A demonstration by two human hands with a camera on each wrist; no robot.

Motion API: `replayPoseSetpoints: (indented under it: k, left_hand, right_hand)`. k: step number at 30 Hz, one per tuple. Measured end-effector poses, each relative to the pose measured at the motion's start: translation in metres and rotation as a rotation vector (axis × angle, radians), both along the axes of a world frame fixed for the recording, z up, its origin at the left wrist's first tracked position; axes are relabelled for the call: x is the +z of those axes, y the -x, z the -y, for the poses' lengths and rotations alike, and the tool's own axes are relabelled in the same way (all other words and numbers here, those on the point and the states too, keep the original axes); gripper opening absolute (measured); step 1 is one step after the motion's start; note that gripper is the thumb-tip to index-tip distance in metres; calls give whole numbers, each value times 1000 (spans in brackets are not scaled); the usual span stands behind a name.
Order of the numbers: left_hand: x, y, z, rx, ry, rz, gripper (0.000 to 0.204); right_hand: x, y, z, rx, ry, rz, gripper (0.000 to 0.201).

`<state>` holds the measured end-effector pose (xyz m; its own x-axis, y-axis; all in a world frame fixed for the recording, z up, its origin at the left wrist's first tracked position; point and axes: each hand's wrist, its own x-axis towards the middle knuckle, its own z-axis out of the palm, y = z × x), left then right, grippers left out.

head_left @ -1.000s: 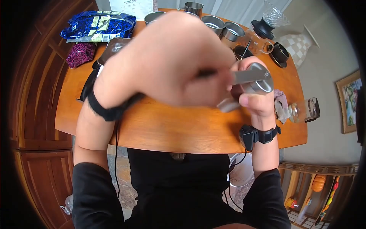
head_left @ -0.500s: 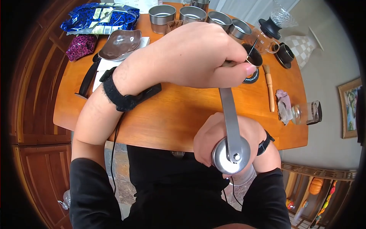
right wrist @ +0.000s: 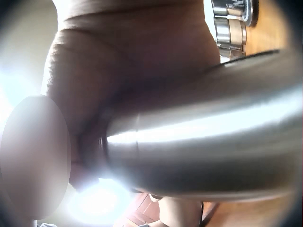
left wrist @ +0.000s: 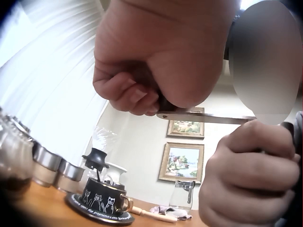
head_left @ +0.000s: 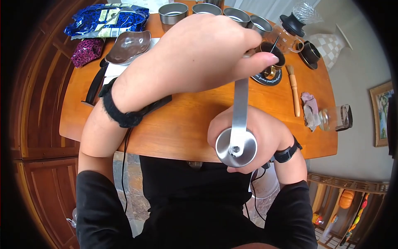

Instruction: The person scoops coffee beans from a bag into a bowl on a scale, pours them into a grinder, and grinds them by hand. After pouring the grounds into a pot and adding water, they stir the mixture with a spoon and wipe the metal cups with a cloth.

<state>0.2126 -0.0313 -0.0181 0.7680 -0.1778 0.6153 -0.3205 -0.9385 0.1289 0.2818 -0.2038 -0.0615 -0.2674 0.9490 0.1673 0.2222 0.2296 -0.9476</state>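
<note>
A steel hand coffee grinder is held over the table's near edge, its round top facing my head. Around its body wraps my right hand; in the right wrist view the shiny grinder cylinder fills the middle. My left hand grips the knob end of the flat crank arm, which points away from me. The knob itself is mostly hidden in that fist. The left wrist view shows the left hand's curled fingers at one end of the crank and the right hand beside the other.
Behind the hands stand several steel cups and a glass server. A black cup on a saucer, a wooden brush, a cloth and a glass jar lie right. Left are a brown dish and blue bag.
The grinder and right hand have come down and left toward the near edge. Its crank has swung from pointing left to pointing away, with the left hand on its end.
</note>
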Motion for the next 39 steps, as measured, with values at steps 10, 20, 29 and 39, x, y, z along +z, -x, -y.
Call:
replayPoseSetpoints:
  k: [10,20,29,39]
  left_hand:
    - [17,31,33,-62,-68,100,32]
    - [9,33,56,-427,233,153,24]
    - [17,18,16,-646,65,-114,17]
    - [38,3,-50,-462,420,-489,29]
  right_hand:
    - [0,24,2,-364,-123,455,16]
    - [-6,-25,-7,-468,-98,116,31]
    - [-20,-33,-13,-738,-22,-434,43]
    - [-22,-31,-3,-257,-237,-876,49]
